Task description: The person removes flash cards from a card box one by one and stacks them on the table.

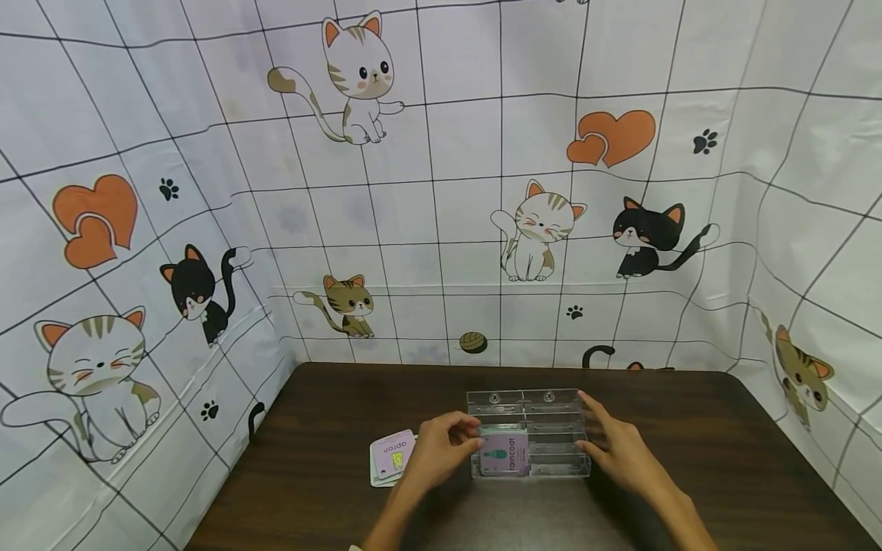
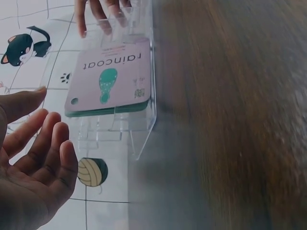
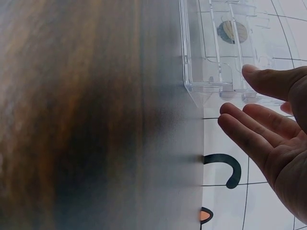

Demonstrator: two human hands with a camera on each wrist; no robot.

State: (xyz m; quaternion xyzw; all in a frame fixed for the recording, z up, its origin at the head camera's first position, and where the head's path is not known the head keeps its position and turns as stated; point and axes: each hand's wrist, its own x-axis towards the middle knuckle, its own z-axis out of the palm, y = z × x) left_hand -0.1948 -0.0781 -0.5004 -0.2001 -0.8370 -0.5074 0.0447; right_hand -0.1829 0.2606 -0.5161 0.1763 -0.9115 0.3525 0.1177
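A clear acrylic tiered card holder (image 1: 556, 459) stands on the table between my two hands. In its lower left pocket sits a stack of purple-faced cards, the front one a "raincoat" card (image 1: 504, 451) with a green picture. My left hand (image 1: 439, 450) is beside the holder's left edge, its fingers loosely bent and holding nothing in the left wrist view. At the opposite edge is my right hand (image 1: 625, 453), thumb and fingers extended along the side; in the right wrist view its thumb tip (image 3: 250, 71) overlaps the holder's end.
Left of my left hand lies a small pile of cards topped by an "apron" card (image 1: 394, 454), partly hidden by that hand. The dark wooden table (image 1: 331, 413) meets a white cat-print curtain (image 1: 441, 191) at the back and sides.
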